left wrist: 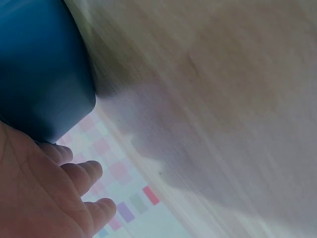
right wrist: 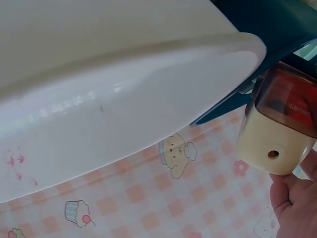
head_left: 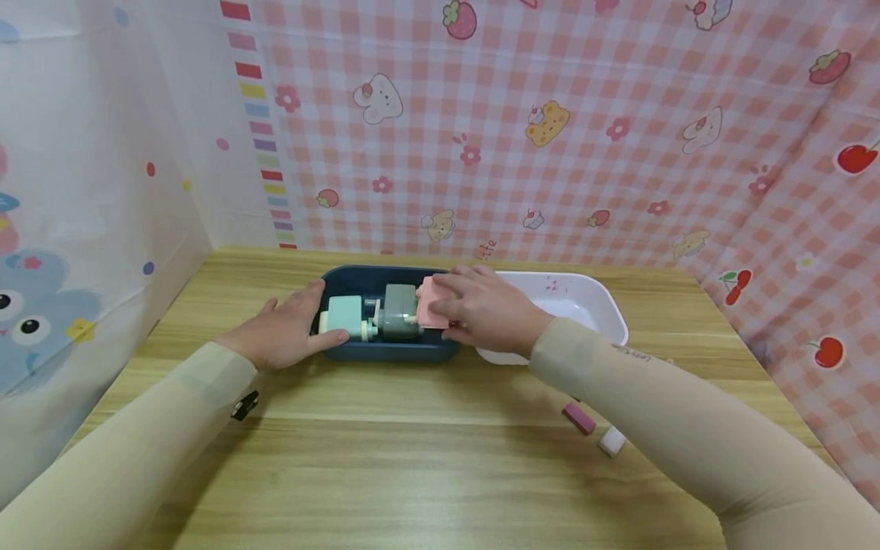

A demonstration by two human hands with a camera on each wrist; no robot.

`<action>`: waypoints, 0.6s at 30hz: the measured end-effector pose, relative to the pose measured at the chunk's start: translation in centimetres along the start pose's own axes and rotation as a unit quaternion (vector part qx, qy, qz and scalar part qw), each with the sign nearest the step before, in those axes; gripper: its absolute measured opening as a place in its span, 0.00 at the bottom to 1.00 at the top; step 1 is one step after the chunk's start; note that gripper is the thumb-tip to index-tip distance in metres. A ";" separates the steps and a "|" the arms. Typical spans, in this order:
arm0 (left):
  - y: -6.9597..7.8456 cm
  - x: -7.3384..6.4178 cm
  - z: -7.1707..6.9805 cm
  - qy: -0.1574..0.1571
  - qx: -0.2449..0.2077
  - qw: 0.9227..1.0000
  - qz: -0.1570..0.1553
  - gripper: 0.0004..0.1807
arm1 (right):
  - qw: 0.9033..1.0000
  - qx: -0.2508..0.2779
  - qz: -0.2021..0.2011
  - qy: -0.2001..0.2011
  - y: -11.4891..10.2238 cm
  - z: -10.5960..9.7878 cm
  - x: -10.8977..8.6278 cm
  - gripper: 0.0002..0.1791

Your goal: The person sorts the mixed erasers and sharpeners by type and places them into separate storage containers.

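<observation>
In the head view a dark blue basin (head_left: 392, 353) holds a mint pencil sharpener (head_left: 345, 312) on the left and a grey-green one (head_left: 400, 302) in the middle. My right hand (head_left: 491, 305) grips a pink sharpener (head_left: 433, 298) at the basin's right end, fingers over its top and side. The right wrist view shows that sharpener's cream face (right wrist: 267, 139) with a round hole and its red see-through part. Fingers extended, my left hand (head_left: 285, 332) rests against the basin's left end, its thumb over the front rim beside the mint sharpener.
A white basin (head_left: 584, 302) stands right of the blue one, partly behind my right wrist. A pink block (head_left: 580, 418) and a white block (head_left: 612, 441) lie on the wooden table (head_left: 412, 458) near my right forearm. Patterned cloth (head_left: 495, 191) hangs along the table's back and sides.
</observation>
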State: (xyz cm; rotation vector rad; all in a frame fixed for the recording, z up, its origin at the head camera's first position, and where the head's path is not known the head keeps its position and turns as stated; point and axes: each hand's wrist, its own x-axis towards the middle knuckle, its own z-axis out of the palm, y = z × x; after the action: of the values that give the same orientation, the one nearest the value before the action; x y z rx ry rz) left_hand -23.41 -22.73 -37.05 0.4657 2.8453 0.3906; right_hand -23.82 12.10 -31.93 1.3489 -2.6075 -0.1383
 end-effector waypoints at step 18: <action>-0.2 0.0 0.1 0.001 -0.005 1.000 0.002 0.66 | 0.998 -0.006 0.005 -0.054 -1.1 0.2 0.9 0.25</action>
State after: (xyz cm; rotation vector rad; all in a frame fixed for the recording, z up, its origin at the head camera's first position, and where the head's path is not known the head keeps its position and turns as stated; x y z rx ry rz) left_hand -23.42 -22.88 -37.15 0.4695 2.8436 0.4054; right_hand -23.53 10.71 -32.19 1.3606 -2.6968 -0.2315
